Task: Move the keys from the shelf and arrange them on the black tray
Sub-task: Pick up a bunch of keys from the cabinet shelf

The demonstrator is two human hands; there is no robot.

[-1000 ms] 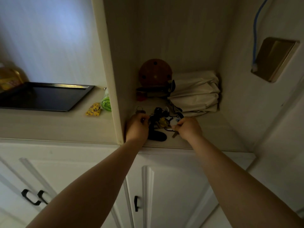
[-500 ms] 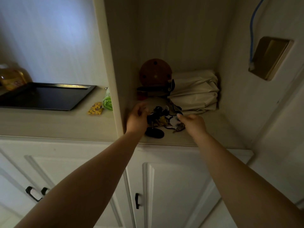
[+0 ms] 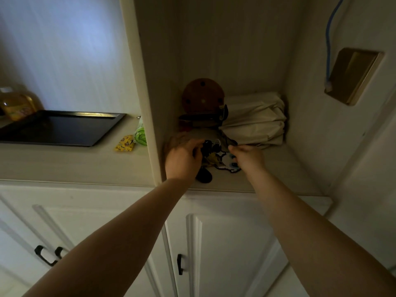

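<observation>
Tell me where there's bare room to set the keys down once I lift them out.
The black tray is bare all over. The counter strip in front of it is free too, left of the yellow packet. In the shelf, only the right front corner is bare; around the keys and both hands it is crowded.

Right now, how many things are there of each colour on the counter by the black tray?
Black: 1, the black tray
Yellow: 2, the oil bottle and the small yellow packet
Green: 1, the green wrapper
Total: 4
</observation>
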